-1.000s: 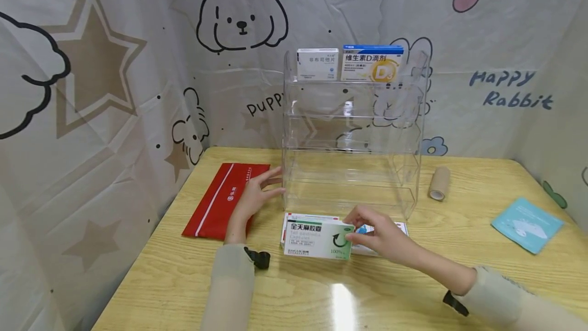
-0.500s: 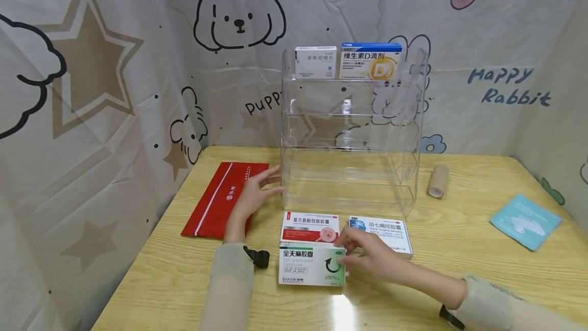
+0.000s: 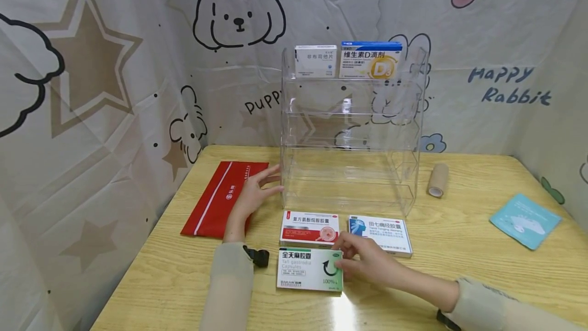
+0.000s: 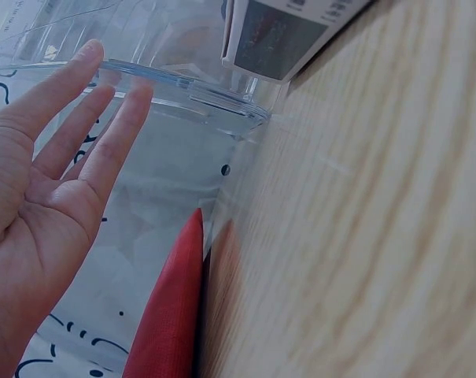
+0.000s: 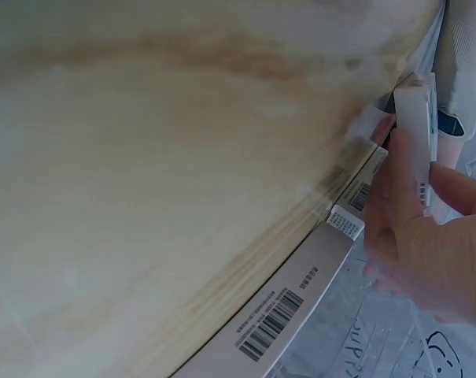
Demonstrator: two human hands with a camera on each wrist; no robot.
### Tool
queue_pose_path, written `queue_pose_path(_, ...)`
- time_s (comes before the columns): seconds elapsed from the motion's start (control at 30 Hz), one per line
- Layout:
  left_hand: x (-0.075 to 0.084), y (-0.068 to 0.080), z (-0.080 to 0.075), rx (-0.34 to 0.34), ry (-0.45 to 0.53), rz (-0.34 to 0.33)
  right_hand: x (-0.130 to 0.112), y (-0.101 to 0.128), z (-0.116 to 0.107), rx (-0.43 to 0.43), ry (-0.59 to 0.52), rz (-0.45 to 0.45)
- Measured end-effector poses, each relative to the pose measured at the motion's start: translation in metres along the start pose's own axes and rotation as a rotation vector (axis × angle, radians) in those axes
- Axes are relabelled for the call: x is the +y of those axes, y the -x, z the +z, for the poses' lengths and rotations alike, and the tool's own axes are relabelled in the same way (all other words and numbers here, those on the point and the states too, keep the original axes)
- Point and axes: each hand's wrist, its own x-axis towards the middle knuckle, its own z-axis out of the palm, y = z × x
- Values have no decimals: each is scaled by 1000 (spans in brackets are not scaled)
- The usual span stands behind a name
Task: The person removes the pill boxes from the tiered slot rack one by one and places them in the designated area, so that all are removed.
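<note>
In the head view my right hand (image 3: 369, 259) pinches the right end of a white and green medicine box (image 3: 305, 270) between thumb and fingers, just above the table near its front. The right wrist view shows the box (image 5: 413, 130) edge-on in that grip. Beyond it lie a red and white medicine box (image 3: 309, 228) and a white and blue medicine box (image 3: 381, 235). My left hand (image 3: 252, 193) has its fingers extended, fingertips touching the left side of the clear acrylic rack (image 3: 351, 165); the left wrist view shows this left hand (image 4: 60, 173) with straight fingers at the rack edge.
On the rack's top tier stand a white medicine box (image 3: 315, 62) and a vitamin D box (image 3: 370, 60). A red pouch (image 3: 213, 198) lies under and left of my left hand. To the right are a brown roll (image 3: 438, 181) and a blue packet (image 3: 525, 221).
My right hand has brought the green medicine box toward me and slightly left, away from the red box, uncovering the two boxes behind. The left hand stays at the rack.
</note>
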Motion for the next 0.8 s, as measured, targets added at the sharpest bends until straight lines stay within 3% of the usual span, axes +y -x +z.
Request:
queue_pose_path(0.17, 0, 0, 0, -2, 5, -9, -2, -3, 3, 0, 30, 37)
queue_pose_path(0.4, -1, 0, -1, -14, 6, 28, -2, -6, 7, -66, -114, 138)
queue_pose_path(0.57, -2, 0, 0, 5, -29, 44, -1, -7, 8, -82, -99, 150)
queue_pose_path(0.8, 4, 2, -2, -16, 15, 0, 0, -7, 10, -89, -111, 133)
